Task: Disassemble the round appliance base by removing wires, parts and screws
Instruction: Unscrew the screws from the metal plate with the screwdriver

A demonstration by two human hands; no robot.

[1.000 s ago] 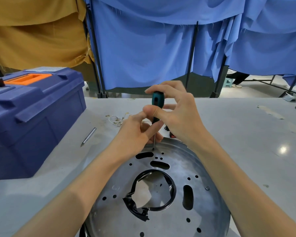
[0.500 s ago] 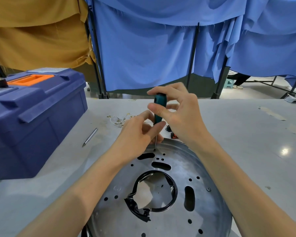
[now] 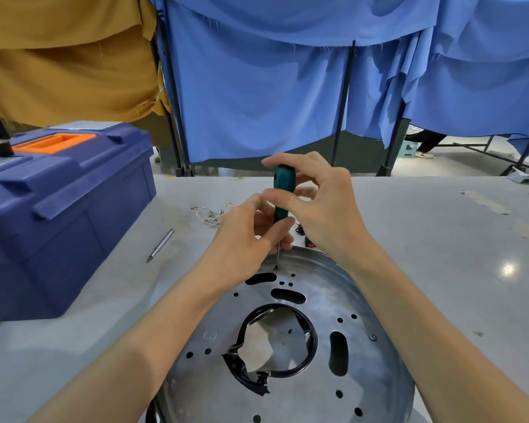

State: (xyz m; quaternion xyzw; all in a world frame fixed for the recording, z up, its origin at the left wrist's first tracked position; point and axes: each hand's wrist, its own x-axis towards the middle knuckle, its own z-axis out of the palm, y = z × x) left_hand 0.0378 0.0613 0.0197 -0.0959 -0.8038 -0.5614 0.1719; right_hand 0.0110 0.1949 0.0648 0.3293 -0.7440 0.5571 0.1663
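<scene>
A round grey metal base (image 3: 312, 389) with several holes and slots lies on the table in front of me. A black ring (image 3: 306, 357) lines its central opening. A teal-handled screwdriver (image 3: 283, 190) stands upright, its tip on a screw (image 3: 276, 268) near the base's far rim. My right hand (image 3: 321, 209) grips the handle at the top. My left hand (image 3: 245, 236) pinches the lower handle and shaft. Another screw (image 3: 372, 337) sits at the right of the base.
A blue toolbox (image 3: 58, 215) with an orange handle stands at the left. A metal bit (image 3: 161, 245) lies beside it. Loose white wires (image 3: 209, 214) and small black and red parts (image 3: 303, 235) lie behind the base. Blue curtains hang beyond the table's far edge.
My right hand's fingers have shifted around the handle, consistent with turning it. The screwdriver's tip stays on the same screw and my left hand stays put.
</scene>
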